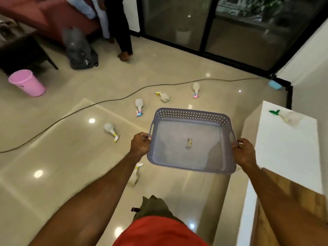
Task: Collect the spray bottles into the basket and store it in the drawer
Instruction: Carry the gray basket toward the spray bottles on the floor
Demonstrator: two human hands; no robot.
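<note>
I hold a grey perforated basket above the floor, my left hand gripping its left handle and my right hand its right handle. Only a small scrap lies inside it. Several clear spray bottles lie on the tiled floor: one with a yellow nozzle to the left, one with a blue and pink nozzle, one with a yellow trigger, one farther back, and one under my left arm. A green-nozzled bottle lies on the white cabinet top.
A black cable crosses the floor. A pink bucket stands at the left near a dark table. A grey bag and a standing person's legs are at the back. Glass doors close off the far side.
</note>
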